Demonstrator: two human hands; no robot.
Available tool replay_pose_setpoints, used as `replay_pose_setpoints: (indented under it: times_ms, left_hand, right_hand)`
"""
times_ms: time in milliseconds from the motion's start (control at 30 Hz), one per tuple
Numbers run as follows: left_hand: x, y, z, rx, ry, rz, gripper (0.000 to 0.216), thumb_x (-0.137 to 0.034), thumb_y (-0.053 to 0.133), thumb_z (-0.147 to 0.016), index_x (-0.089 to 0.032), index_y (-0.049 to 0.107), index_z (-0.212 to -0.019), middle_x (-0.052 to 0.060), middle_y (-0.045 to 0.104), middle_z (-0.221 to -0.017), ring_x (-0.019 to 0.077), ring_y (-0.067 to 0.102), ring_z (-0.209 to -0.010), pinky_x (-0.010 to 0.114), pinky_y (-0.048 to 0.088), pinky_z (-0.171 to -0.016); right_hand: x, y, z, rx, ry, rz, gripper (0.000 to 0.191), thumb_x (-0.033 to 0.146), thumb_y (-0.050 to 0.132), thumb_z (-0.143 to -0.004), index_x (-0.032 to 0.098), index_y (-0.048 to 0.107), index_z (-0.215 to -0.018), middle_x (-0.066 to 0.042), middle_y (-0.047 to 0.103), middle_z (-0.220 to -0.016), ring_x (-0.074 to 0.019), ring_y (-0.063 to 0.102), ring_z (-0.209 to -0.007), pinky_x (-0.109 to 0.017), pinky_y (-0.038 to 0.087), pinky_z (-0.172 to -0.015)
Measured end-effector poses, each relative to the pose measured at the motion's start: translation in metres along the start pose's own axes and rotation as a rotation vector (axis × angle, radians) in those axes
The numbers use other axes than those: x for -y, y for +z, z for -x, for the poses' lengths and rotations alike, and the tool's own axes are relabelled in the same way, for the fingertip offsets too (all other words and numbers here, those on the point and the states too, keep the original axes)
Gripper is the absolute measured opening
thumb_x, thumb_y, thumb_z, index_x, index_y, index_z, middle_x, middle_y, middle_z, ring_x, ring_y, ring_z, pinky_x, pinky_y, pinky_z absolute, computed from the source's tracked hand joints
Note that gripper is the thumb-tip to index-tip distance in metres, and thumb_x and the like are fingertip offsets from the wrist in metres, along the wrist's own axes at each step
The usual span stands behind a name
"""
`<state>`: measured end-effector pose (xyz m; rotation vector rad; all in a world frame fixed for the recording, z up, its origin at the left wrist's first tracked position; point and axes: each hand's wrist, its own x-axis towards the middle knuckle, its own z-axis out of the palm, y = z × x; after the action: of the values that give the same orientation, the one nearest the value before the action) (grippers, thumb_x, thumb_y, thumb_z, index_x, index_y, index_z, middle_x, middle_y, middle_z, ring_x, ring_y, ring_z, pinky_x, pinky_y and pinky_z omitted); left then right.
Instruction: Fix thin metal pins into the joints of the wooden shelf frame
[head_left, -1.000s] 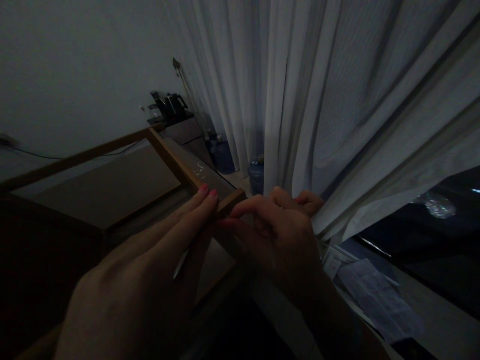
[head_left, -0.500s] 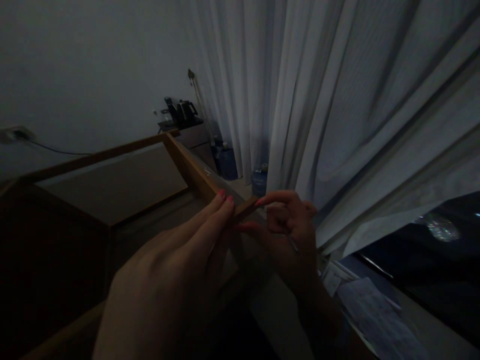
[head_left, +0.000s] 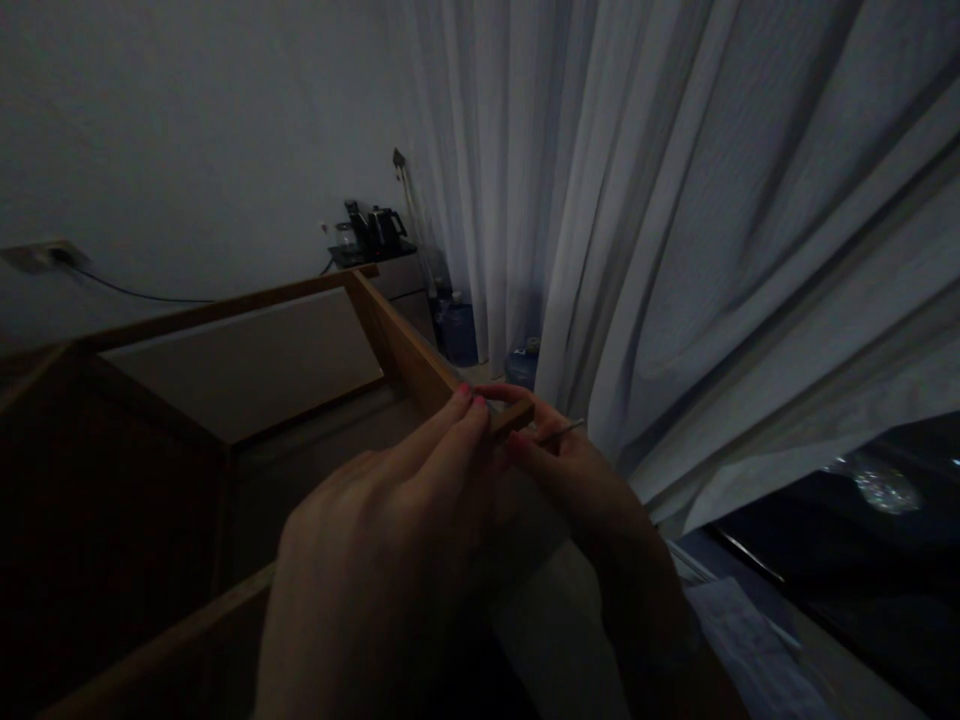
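**Both hands at the corner of a wooden frame**

Here, in dim light, the left hand (head_left: 390, 560) fills the lower middle of the frame, its fingers stretched forward and pressed together, the tips resting on the near corner of a wooden frame (head_left: 409, 355). The right hand (head_left: 581, 480) meets it from the right, its fingers curled and pinched on a thin metal pin (head_left: 561, 431), perhaps a nail or a small tool, that pokes out to the right just beside that same corner. The two hands are close together, nearly touching at the fingertips.

Judging by this, the step in hand is fixing or working something at the frame's corner joint: the left hand steadies the wood while the right handles the pin. The next move likely calls for a firm hold on the wood and careful aim of the pin's tip.

The frame runs back toward the upper left, with a pale panel (head_left: 247, 360) inside it. Behind hangs a white curtain (head_left: 675, 220); a kettle (head_left: 384, 225) stands on a small cabinet in the far corner, with water bottles (head_left: 457, 325) on the floor beside it. Papers (head_left: 742, 640) lie at the lower right.

The pin's working end is hidden behind the fingers, the exact contact with the wood cannot be made out, and the left wrist is cut off at the bottom edge.
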<state>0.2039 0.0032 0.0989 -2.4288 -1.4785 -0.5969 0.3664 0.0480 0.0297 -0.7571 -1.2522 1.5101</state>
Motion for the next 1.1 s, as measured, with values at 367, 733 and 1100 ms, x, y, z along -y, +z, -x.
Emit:
replay_pose_setpoints:
  times_ms: [367,733,1100]
  left_hand:
    - [-0.006,0.001,-0.002,-0.037,-0.043,-0.017,0.032,-0.024,0.056,-0.093,-0.029,0.071,-0.121,-0.003,0.069,-0.131,0.0249,0.077,-0.071,0.038,0.062,-0.052]
    - [-0.008,0.002,-0.001,-0.041,-0.073,-0.006,0.036,-0.030,0.060,-0.092,-0.030,0.066,-0.128,-0.006,0.066,-0.133,0.0260,0.077,-0.074,0.040,0.061,-0.051]
    - [-0.009,0.002,-0.003,-0.089,-0.080,0.015,0.030,-0.027,0.067,-0.087,-0.025,0.073,-0.116,-0.002,0.071,-0.126,0.0275,0.077,-0.070,0.039,0.060,-0.047]
  right_hand:
    - [-0.002,0.012,-0.001,0.009,-0.087,-0.205,0.032,0.047,0.074,-0.083,0.028,0.070,-0.108,-0.003,0.075,-0.102,-0.0199,0.071,-0.096,-0.035,0.058,-0.088]
    - [-0.003,0.016,0.008,-0.175,-0.079,-0.185,0.033,0.041,0.075,-0.084,0.032,0.064,-0.113,0.003,0.070,-0.091,-0.0156,0.068,-0.085,-0.030,0.055,-0.087]
    - [-0.012,-0.002,0.052,-0.605,-0.458,0.934,0.062,0.056,0.041,-0.098,0.033,0.032,-0.155,-0.006,0.057,-0.098,-0.0262,0.055,-0.090,-0.047,0.045,-0.086]
